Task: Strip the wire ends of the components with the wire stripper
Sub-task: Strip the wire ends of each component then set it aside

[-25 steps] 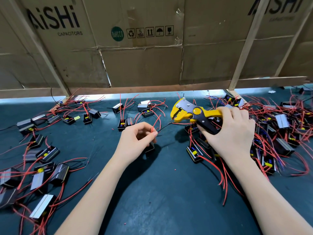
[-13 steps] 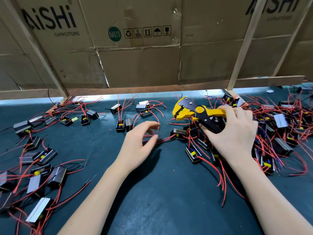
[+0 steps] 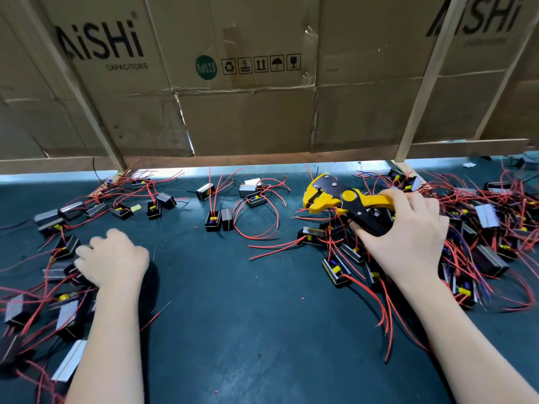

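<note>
The right hand (image 3: 408, 237) grips the wire stripper (image 3: 347, 204) at centre right, no wire visibly in its jaws. The left hand (image 3: 112, 258) rests, fingers curled, on components (image 3: 61, 269) at lower left; whether it grips one cannot be told. Judged by the pile of components at right (image 3: 481, 243), much stripping remains.

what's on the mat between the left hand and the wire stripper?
Head view: between the left hand and the wire stripper lie two small black components side by side and a looped red wire on the dark mat.
</note>
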Available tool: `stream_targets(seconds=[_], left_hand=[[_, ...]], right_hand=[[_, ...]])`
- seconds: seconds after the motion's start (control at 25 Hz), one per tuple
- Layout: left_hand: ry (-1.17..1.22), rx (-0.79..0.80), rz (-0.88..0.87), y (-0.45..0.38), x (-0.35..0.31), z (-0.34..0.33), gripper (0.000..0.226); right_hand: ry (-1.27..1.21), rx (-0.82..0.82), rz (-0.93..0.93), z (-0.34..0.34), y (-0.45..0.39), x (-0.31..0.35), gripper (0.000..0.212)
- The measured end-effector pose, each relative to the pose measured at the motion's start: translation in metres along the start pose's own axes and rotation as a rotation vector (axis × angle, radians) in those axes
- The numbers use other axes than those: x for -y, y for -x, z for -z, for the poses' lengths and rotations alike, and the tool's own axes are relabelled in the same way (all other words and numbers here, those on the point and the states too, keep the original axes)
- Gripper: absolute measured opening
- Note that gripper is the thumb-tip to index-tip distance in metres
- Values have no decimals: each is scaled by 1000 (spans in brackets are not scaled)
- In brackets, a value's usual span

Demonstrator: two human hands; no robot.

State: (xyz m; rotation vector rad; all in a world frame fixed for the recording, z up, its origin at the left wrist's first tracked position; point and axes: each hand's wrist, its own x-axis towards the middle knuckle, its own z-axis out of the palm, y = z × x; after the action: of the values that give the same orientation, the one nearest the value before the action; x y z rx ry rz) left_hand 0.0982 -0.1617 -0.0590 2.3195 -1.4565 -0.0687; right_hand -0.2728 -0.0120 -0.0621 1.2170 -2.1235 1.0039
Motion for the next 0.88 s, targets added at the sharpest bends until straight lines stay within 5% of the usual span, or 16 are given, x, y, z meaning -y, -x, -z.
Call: stream_targets(seconds=[0.32, 0.44, 0.6, 0.88], left_hand=[[348, -140, -160, 3, -10, 0, 27], [556, -233, -412, 9, -19, 2, 13], [968, 136, -575, 40, -49, 1, 13], [1159, 677, -654, 85, -74, -9, 9]], right_hand=[[6, 11, 0, 0, 0, 0, 61], [1, 8, 3, 0, -1, 0, 61], [0, 5, -1, 1, -2, 0, 60], [0, 15, 12, 2, 0, 5, 59]])
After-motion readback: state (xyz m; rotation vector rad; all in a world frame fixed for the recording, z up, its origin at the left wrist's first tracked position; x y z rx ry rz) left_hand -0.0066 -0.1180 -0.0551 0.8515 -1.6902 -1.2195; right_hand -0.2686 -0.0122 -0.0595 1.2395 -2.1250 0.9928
